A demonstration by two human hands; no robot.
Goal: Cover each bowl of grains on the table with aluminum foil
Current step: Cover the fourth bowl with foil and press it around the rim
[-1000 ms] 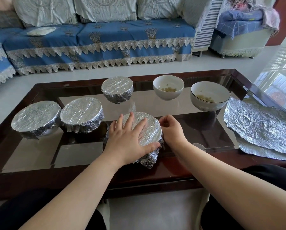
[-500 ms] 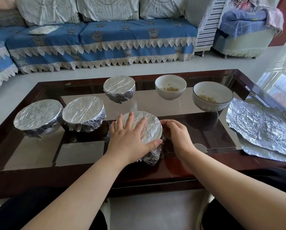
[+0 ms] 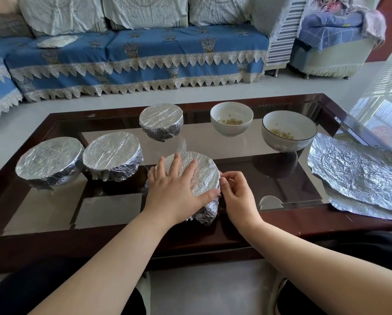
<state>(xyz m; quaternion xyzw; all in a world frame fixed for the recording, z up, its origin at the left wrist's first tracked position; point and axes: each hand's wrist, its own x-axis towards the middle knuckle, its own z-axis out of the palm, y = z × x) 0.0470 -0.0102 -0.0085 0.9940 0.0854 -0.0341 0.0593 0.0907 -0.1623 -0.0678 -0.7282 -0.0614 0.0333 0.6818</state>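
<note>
A foil-wrapped bowl [image 3: 205, 173] sits near the table's front edge. My left hand [image 3: 174, 189] lies flat on its top with fingers spread, thumb along the near rim. My right hand [image 3: 238, 194] is at the bowl's right rim, its curled fingertips pinching the foil there. Three other foil-covered bowls stand on the table: one at the far left [image 3: 48, 159], one beside it [image 3: 112, 154], one further back [image 3: 160, 120]. Two uncovered bowls hold grains: a white one [image 3: 231, 120] and a dark-rimmed one [image 3: 288, 130] to its right.
Loose foil sheets [image 3: 358, 173] lie stacked at the table's right end. The glass-topped table has a dark wooden frame [image 3: 213, 242]. A blue-covered sofa [image 3: 145, 62] stands beyond the table, and my dark-clad knees are under the near edge.
My right hand has slid a little along the bowl's right rim toward me and its fingers have curled onto the foil edge. My left hand has stayed flat on top.
</note>
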